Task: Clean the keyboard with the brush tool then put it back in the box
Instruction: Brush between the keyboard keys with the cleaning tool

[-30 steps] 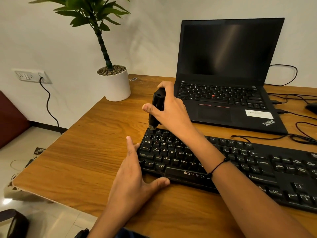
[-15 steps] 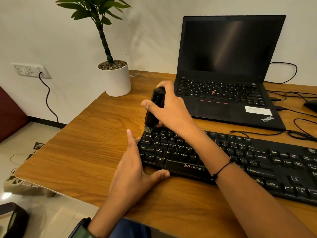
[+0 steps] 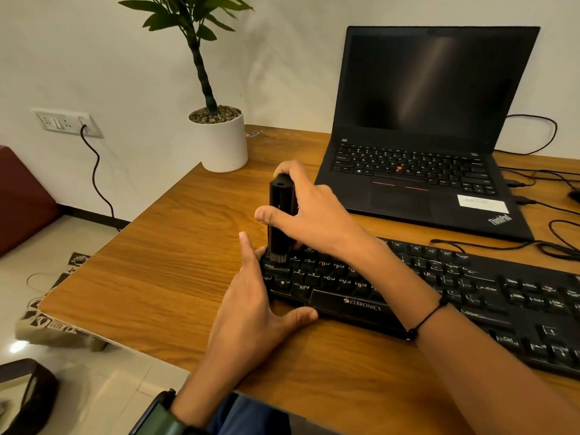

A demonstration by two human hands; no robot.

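Right hand (image 3: 309,215): you grip the brush (image 3: 280,215) upright, bristles on the keyboard (image 3: 439,287)'s left end.
Left hand (image 3: 251,306): fingers straight, bracing the keyboard's left corner on the tabletop (image 3: 163,262).

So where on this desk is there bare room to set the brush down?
Bare wood lies left of the keyboard, between the pot and the desk's near edge, and along the front edge under the right forearm. Cables crowd the right side, and the laptop fills the back.
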